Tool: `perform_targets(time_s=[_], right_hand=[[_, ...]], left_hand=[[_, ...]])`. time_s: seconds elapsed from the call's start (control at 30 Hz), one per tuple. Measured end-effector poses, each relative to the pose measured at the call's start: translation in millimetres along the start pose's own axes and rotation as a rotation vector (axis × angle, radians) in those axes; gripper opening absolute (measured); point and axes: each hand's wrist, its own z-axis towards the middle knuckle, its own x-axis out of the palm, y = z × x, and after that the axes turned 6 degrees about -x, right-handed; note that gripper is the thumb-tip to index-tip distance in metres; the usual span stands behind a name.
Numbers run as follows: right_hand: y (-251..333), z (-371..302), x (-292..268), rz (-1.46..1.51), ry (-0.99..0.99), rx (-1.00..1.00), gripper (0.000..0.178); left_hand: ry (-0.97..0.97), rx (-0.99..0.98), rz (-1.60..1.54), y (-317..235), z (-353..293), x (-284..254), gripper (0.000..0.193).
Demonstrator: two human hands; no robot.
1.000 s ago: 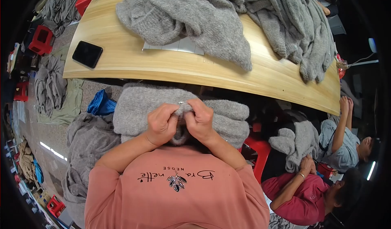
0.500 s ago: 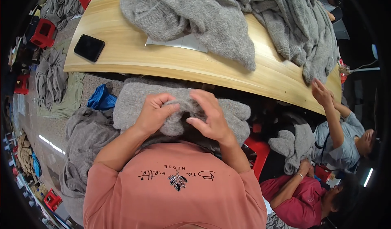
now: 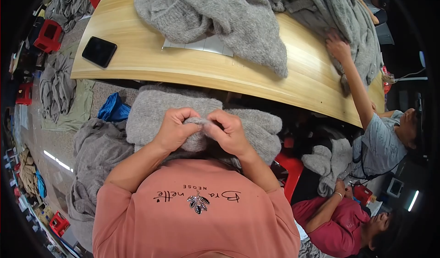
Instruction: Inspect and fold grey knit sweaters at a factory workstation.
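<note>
I had my left grip (image 3: 173, 128) and right grip (image 3: 230, 133) pinched closed on the grey knit garment (image 3: 197, 142), close together, probably to steady the short edge between them.

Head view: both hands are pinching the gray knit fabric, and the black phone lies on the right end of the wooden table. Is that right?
Not quite: the head view shows the black phone on the wooden table's left end. The left hand and right hand are indeed pinching the gray knit fabric.

Bare tabletop (image 3: 133, 58), passable beside phone (image 3: 99, 51), grey garments (image 3: 229, 24) blocking beyond
</note>
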Motion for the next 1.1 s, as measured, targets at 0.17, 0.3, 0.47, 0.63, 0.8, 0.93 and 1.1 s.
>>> perform_targets(time_s=[0.17, 0.3, 0.47, 0.63, 0.8, 0.93, 1.1], right_hand=[[-2.4, -0.3, 3.5, -0.332, 0.026, -0.288, 0.007], [-4.2, -3.6, -2.8, -0.131, -0.076, 0.013, 0.013], [-18.7, -42.7, -26.9, -0.544, -0.072, -0.181, 0.02], [-10.6, -44.3, -26.7, -0.866, -0.143, -0.343, 0.022], [8.2, -53.7, -38.3, -1.083, -0.203, -0.329, 0.022], [26.7, -46.9, -49.5, -0.731, -0.143, -0.027, 0.017], [12.8, -46.6, -61.7, -0.702, 0.014, -0.038, 0.016]], left_hand=[[0.061, -0.035, 0.124, -0.4, -3.5, 7.5, 0.007], [0.058, -0.082, -0.306, 1.3, 0.9, -0.3, 0.005], [-0.021, -0.014, -0.469, -16.3, 11.0, -17.3, 0.012], [-0.041, -0.067, -0.551, -19.3, 14.6, -16.2, 0.011], [-0.042, -0.024, -0.601, -20.4, 11.6, -24.9, 0.013], [-0.063, -0.003, -0.654, -28.5, 6.9, -30.4, 0.016], [-0.074, 0.021, -0.682, -30.6, 9.0, -39.1, 0.017]])
